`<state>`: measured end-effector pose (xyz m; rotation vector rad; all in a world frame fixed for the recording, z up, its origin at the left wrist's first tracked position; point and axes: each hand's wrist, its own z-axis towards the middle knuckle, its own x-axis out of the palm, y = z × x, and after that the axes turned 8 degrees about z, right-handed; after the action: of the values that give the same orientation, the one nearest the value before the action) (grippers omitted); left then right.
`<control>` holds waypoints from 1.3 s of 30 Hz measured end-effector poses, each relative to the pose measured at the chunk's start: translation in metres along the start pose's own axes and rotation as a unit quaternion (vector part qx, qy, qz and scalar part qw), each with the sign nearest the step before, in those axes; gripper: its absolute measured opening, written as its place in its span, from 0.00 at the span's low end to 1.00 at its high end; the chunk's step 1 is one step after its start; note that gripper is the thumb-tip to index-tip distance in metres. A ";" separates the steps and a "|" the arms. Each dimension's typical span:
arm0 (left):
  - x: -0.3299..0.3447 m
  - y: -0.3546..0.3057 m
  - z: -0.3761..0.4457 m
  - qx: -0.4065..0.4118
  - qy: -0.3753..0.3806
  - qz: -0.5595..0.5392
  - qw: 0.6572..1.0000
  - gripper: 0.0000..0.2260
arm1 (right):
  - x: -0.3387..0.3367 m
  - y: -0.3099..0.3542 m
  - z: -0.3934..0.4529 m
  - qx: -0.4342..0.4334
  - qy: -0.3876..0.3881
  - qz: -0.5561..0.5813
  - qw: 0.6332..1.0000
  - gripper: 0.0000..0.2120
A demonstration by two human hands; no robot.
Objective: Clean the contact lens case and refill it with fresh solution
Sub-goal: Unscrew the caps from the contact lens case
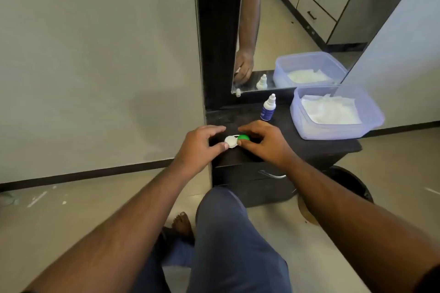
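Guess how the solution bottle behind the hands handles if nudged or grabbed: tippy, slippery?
The solution bottle stands upright, tall on a narrow base, so a nudge near its white cap would probably tip it. It looks small and likely light. Its body looks round and smooth, so on its side it may roll across the dark countertop.

The case (235,141) lies on the cabinet (309,147) near its front left corner, between the left hand (202,144) on its left and the right hand (264,141) on its right, both touching it. Behind the case, nearer the mirror (297,19), stands the bottle (268,107). The tub (333,131) sits right of the bottle, with tissues (329,110) inside it. The mirror rises behind the cabinet top.
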<state>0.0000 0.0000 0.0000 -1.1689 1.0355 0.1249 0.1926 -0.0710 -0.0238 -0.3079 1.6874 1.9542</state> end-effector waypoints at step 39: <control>0.038 0.021 0.027 0.077 -0.100 0.035 0.991 0.16 | -0.011 -0.025 0.013 -0.001 0.047 -0.101 0.994 0.18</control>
<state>0.0251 0.0148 -0.0412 -0.9604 0.8924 0.2092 0.2170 -0.0588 -0.0372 -0.5565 1.6422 1.8175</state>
